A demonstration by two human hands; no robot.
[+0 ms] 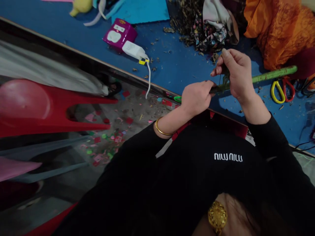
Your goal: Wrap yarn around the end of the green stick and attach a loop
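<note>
A long green stick (273,74) lies across the blue table, running from lower left to upper right. My left hand (197,97) is closed around its near end. My right hand (236,72) is closed a little further along it, pinching thin dark green strands against the stick. A gold bangle sits on my left wrist, and both arms are in black sleeves.
Yellow and red scissors (283,90) lie just past the stick. A magenta device (119,33) with a white plug (134,50) and cable sits at the back left. Dark dried scraps (189,23), patterned cloth and orange fabric (278,29) are behind my hands. A red stool (49,108) and coloured paper bits are on the floor.
</note>
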